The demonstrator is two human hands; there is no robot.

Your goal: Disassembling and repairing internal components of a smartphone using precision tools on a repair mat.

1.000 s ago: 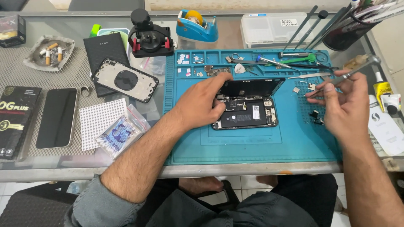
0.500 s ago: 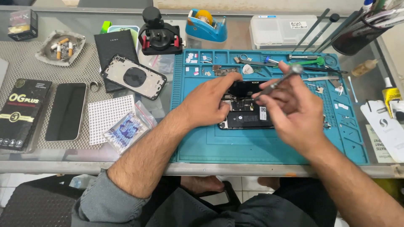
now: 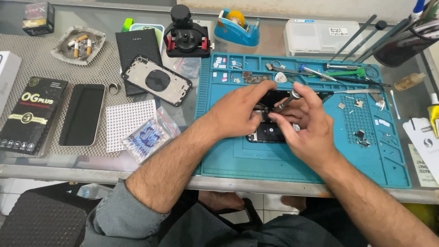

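Head view: blue mat covers glass workbench.

Opened phone lies on the mat; back housing left, tape dispenser behind

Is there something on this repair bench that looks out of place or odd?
Yes. An ashtray with cigarette butts sits at the back left of the bench, near the detached phone back housing. It looks odd beside open electronics. On the blue mat, tiny loose parts lie scattered right of the right hand.
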